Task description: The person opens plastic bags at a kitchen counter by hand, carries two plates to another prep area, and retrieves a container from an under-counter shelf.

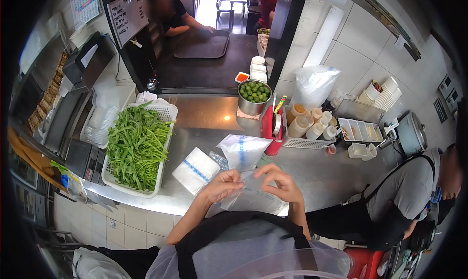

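Note:
My left hand [225, 185] pinches the edge of a clear plastic bag [251, 193] in front of my chest. To its right, my right hand [279, 182] is raised at the bag's other side, its fingers curled and thumb near the fingertips; whether it grips the film cannot be made out. Just beyond my hands, a filled white plastic pack [242, 150] with blue print stands on the steel counter. A flat white pack [196, 171] with a blue stripe lies left of my hands. Crumpled clear film touches the standing pack.
A white basket [168, 114] of leafy greens [136, 150] stands left. Ahead are a pot of green limes [254, 91], a red holder [271, 145] and a basket of sauce bottles [307, 142]. Another person [404, 196] stands right; one leans at the hatch beside a tray [202, 43].

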Demonstrator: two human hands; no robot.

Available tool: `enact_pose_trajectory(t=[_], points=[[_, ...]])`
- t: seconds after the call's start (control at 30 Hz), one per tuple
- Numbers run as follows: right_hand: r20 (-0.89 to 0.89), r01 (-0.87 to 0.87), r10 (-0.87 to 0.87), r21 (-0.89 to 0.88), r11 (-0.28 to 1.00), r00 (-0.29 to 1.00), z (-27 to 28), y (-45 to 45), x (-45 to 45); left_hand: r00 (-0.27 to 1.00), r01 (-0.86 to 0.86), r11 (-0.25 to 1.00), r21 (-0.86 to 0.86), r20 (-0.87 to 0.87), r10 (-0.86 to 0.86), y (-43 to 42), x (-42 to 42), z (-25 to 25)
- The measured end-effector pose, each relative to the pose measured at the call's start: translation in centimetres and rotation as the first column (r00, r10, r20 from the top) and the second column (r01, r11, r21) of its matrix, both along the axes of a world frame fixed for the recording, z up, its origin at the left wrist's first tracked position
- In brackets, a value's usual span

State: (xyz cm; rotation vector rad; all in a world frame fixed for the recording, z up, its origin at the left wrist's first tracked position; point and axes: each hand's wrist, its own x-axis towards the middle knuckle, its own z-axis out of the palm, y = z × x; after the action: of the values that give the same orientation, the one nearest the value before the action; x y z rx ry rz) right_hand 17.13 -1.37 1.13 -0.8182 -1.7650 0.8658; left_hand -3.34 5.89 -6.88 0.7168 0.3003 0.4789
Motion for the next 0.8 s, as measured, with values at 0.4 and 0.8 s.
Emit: enact_pose_trajectory(t=[0.4, 0.8], points=[[0.182, 0.01, 0.003, -0.072, 0.997, 0.983, -1.0, 0.4, -0.9, 0.991, 0.048, 0.995, -0.083, 0.132, -0.036, -0.7, 0.6, -1.9], [-0.248, -0.11, -0.015, -0.482, 0.869, 0.969, -1.3, -0.4, -0.7, 0.986, -0.139, 0.753, 0.644, 0.163, 0.043, -1.0, 0.6, 1.4]])
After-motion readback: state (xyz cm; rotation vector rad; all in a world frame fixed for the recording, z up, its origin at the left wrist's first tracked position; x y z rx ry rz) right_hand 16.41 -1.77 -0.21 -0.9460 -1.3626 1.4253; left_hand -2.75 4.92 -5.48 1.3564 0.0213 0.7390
